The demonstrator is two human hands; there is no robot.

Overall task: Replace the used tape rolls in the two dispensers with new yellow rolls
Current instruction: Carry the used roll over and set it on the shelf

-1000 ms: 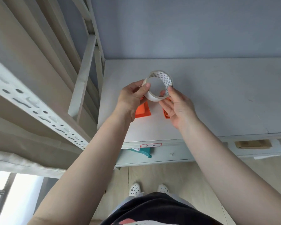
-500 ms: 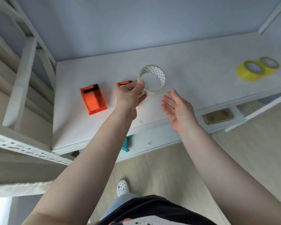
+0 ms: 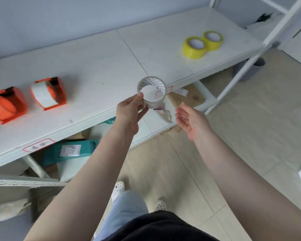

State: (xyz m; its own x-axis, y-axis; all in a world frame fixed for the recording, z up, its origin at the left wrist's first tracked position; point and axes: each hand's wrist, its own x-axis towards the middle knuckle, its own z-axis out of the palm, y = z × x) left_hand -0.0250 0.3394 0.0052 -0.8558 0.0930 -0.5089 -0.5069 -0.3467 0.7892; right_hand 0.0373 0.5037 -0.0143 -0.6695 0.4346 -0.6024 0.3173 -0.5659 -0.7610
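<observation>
Clear, nearly spent tape roll [image 3: 151, 92] is pinched at its near rim by the left hand [image 3: 129, 113] above the shelf [image 3: 97, 66] edge; right hand [image 3: 192, 119] hovers beside it, fingers relaxed, empty. Judged light, thin-walled, easily squashed: hold by the rim. Two yellow rolls [image 3: 202, 44] lie far right; blur hides whether the left dispenser [image 3: 6, 105] is empty, while the other dispenser [image 3: 49, 93] holds a pale roll.

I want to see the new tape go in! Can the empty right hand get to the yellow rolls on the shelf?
Probably yes. The right hand is open and holds nothing, and the two yellow rolls sit in the open on the white shelf with nothing between. It would need a reach forward.
</observation>
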